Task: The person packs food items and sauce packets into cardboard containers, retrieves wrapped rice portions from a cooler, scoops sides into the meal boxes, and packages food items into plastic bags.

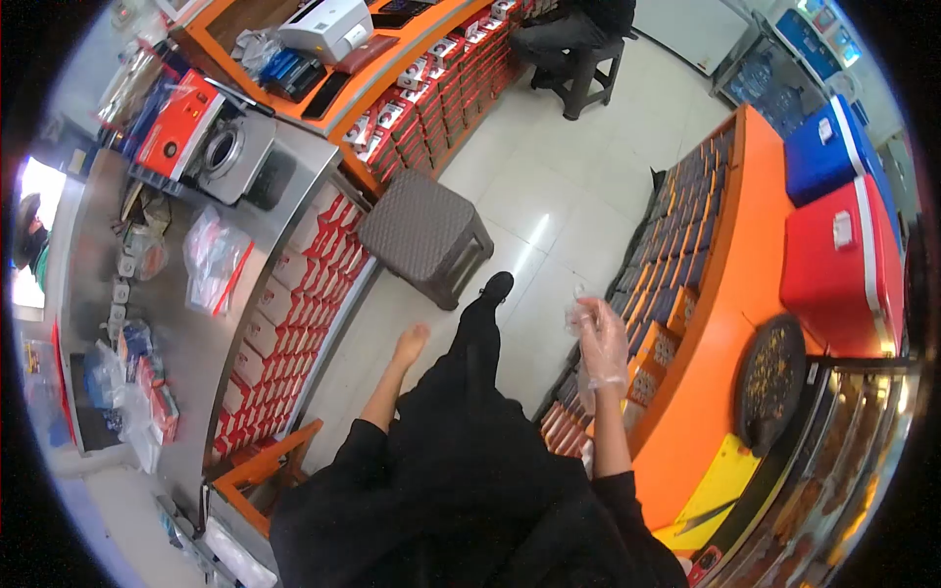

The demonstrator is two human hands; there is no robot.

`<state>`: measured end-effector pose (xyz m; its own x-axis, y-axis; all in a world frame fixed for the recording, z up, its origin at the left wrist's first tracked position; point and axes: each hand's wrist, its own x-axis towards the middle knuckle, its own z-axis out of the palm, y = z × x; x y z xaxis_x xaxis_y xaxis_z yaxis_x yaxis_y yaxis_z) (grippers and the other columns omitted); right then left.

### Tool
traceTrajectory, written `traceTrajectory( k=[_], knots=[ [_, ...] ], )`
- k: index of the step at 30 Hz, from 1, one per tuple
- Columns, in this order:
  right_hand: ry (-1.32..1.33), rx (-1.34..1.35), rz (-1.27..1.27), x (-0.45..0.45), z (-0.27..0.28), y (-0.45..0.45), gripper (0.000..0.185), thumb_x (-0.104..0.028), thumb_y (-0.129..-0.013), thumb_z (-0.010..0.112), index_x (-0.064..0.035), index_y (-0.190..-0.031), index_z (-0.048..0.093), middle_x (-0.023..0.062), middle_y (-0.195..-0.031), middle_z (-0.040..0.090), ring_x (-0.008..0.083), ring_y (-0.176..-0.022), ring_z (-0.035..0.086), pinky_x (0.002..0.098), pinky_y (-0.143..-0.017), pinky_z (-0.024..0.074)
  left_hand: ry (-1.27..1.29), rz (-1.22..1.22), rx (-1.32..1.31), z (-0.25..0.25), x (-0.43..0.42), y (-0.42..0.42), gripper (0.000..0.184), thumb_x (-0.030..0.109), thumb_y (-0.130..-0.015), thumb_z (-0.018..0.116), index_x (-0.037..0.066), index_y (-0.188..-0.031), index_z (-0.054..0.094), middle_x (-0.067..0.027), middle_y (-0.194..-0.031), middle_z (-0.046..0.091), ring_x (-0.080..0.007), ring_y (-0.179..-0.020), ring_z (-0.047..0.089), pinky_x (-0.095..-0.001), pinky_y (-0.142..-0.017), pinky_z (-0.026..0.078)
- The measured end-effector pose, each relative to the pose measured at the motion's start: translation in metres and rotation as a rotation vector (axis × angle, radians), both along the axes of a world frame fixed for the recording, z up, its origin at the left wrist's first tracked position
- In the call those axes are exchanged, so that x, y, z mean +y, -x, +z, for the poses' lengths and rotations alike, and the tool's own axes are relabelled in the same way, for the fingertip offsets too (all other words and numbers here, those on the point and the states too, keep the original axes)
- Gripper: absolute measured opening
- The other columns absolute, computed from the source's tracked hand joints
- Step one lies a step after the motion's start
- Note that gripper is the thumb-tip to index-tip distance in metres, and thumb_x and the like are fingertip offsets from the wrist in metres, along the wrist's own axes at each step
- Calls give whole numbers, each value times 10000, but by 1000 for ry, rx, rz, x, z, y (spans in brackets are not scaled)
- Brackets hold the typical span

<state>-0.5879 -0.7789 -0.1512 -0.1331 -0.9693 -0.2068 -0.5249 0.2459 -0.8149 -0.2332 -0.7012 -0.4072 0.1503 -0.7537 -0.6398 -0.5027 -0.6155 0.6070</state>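
Observation:
My left hand (412, 345) is bare and hangs over the floor, just in front of a dark woven-pattern plastic stool (417, 225). Its fingers are loosely curled in, slightly blurred, and nothing shows in them. A clear disposable plastic glove (604, 361) covers my right hand (598, 333). That hand is raised beside the orange counter on the right, its fingers bent but apart, with loose glove plastic at the tips. I see no object in it. Rows of dark boxes (676, 230) line the counter side nearest that hand.
One foot (498, 287) is forward on the tiled floor (534, 186). On the left, a steel counter (284, 162) carries a red-and-silver machine (211, 142) and plastic bags (216, 260). A person (564, 44) sits ahead. Cool boxes (833, 265) and a dark tray (769, 382) stand right.

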Motion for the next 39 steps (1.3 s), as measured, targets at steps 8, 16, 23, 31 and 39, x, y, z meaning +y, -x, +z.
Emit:
traceTrajectory(
  k=[8, 16, 23, 31, 39],
  knots=[
    [-44, -280, 250, -409, -148, -98, 230, -133, -837, 504, -83, -1048, 582, 115, -936, 620, 179, -777, 625, 315, -656, 504, 445, 924, 582, -35, -382, -86, 537, 317, -870, 564, 98, -1325, 380, -46, -1303, 464, -160, -1161, 427, -396, -977, 300],
    [492, 203, 587, -736, -345, -279, 397, -168, -862, 436, -104, -1253, 452, 185, -1220, 507, 352, -1088, 507, 415, -865, 453, 685, 1053, -494, -105, -563, -147, 587, 199, -856, 595, -130, -1245, 304, -244, -1252, 384, -311, -1160, 395, -365, -1013, 246],
    [144, 546, 504, -825, -305, -372, 365, -340, -815, 502, -91, -1068, 590, 152, -1035, 620, 331, -952, 593, 415, -821, 471, 781, 1457, 155, -103, -598, -171, 396, 155, -900, 554, -60, -1191, 395, -138, -1188, 461, -194, -1074, 465, -320, -935, 350],
    [51, 176, 600, -785, -315, -359, 304, -260, -838, 515, -90, -1080, 586, 195, -1062, 583, 355, -957, 570, 391, -834, 459, 921, 1299, 185, -101, -605, -152, 536, 127, -835, 642, 14, -1268, 347, -105, -1270, 424, -191, -1100, 475, -342, -916, 391],
    [-172, 14, 248, -675, -253, -148, 314, -343, -881, 506, -38, -939, 549, 131, -872, 601, 244, -781, 579, 365, -700, 481, 666, 1187, 394, -5, -570, 16, 527, 214, -856, 606, -11, -1249, 336, -148, -1277, 403, -225, -1124, 446, -395, -950, 370]
  ],
)
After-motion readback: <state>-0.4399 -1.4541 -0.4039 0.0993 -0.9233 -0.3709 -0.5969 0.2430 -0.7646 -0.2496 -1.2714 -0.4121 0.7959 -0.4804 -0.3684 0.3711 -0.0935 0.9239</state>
